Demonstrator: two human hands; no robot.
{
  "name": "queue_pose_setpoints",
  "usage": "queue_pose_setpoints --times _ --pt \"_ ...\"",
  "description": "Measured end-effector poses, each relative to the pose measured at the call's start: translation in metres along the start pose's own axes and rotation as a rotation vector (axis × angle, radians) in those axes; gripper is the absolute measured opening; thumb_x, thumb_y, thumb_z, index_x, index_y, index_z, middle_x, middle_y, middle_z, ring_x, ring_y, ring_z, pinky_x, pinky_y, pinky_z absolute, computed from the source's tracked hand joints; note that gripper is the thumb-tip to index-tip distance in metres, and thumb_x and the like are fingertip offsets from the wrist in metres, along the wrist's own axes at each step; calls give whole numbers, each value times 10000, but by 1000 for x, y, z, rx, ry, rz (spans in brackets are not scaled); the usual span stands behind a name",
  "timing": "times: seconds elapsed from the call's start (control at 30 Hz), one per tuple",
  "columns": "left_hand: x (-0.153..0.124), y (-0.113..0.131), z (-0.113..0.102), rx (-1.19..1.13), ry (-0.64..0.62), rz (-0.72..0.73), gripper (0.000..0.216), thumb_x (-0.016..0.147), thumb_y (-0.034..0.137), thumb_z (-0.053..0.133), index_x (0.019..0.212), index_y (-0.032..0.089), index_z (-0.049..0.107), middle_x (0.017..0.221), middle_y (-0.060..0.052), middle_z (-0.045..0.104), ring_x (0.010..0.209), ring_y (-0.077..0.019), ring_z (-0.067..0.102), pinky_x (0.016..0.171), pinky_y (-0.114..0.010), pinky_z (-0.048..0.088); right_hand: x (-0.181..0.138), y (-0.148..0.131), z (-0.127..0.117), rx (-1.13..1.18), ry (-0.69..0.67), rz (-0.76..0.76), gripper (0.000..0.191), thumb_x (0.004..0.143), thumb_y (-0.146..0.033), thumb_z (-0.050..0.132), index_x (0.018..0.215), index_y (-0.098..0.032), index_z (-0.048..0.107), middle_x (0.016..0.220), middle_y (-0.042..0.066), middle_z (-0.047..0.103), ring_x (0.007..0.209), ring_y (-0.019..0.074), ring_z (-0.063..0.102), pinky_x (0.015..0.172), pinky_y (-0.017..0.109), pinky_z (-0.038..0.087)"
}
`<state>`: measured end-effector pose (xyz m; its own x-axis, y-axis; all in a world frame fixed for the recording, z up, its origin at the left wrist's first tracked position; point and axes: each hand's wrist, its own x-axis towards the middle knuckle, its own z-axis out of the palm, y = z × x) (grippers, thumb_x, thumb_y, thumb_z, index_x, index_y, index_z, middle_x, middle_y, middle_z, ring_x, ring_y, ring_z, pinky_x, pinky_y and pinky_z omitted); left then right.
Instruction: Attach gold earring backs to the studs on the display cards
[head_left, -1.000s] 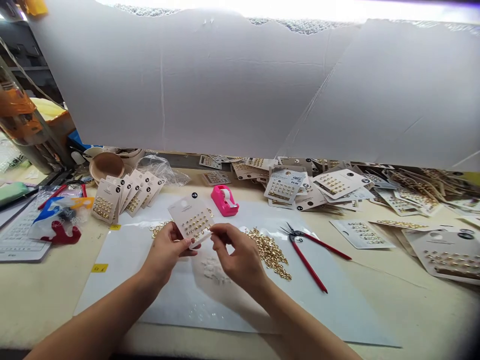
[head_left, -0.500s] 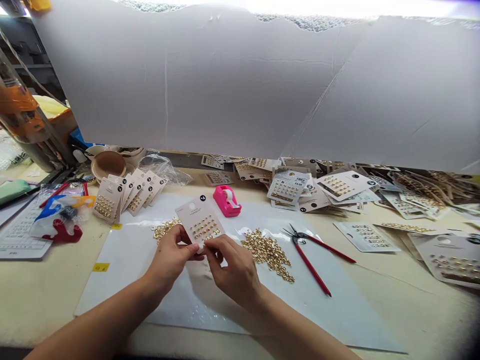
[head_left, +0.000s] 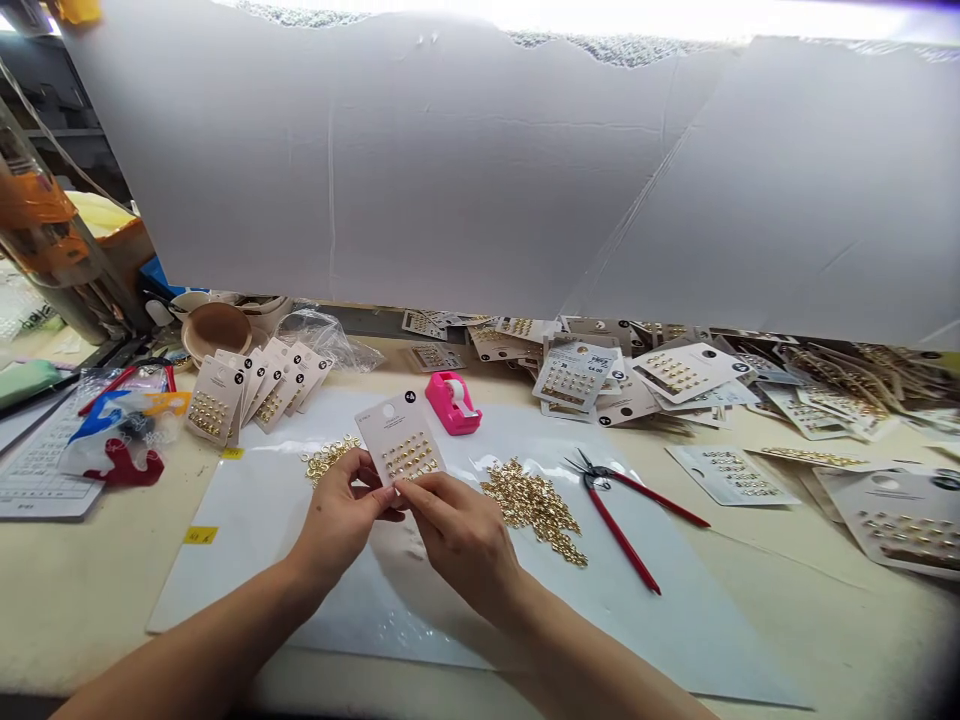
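A white earring card [head_left: 400, 443] studded with rows of gold earrings is held upright over a clear plastic sheet [head_left: 247, 540]. My left hand [head_left: 341, 515] grips the card's lower left edge with closed fingers. My right hand [head_left: 461, 535] pinches at the card's bottom edge, its fingertips pressed together beside the left thumb. Whatever lies between those fingertips is too small to see. A heap of loose gold earrings [head_left: 536, 505] lies just right of my right hand. A smaller gold heap [head_left: 324, 458] lies left of the card.
Red-handled snips [head_left: 619, 515] lie right of the big heap. A pink tape dispenser [head_left: 453, 400] stands behind the card. Filled cards fan out at the left [head_left: 251, 390] and pile up at the right [head_left: 660, 385]. A brown bowl [head_left: 216, 328] and plastic bags sit far left.
The card has tilted more upright and shifted slightly right. My right hand has moved from the card's right edge down to its bottom edge, close to the left thumb.
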<state>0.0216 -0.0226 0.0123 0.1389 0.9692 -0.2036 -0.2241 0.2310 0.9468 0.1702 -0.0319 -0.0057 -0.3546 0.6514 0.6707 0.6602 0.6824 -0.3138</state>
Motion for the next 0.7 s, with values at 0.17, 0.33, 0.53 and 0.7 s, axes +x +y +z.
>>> queue_pose_setpoints --times 0.17,0.33,0.53,0.7 --pt "2 4 -3 -36 19 -21 246 695 236 695 884 156 560 882 -39 645 673 -165 675 679 -346 563 8 15 -16 190 135 320 127 834 -170 538 917 -203 629 803 43 615 627 134 563 560 256 454" --pt "1 4 -4 -64 -85 23 227 746 248 658 922 173 536 890 -32 662 684 -159 676 626 -300 542 17 30 -21 795 78 871 132 721 -306 644 714 -192 579 616 -25 517 514 100 422 458 234 345" --pt "-2 0 -4 -57 -298 11 250 738 277 673 895 177 507 659 1 673 594 -127 627 587 -276 516 16 14 -9 1369 -381 814 207 645 -358 744 699 -196 627 603 -14 546 559 134 503 521 276 397" --pt "-2 -1 -3 -51 -353 11 245 738 294 669 888 174 517 659 -9 678 601 -133 621 577 -275 503 14 9 -9 1450 -391 796 302 652 -467 730 698 -189 622 604 -3 547 563 150 525 537 299 424"
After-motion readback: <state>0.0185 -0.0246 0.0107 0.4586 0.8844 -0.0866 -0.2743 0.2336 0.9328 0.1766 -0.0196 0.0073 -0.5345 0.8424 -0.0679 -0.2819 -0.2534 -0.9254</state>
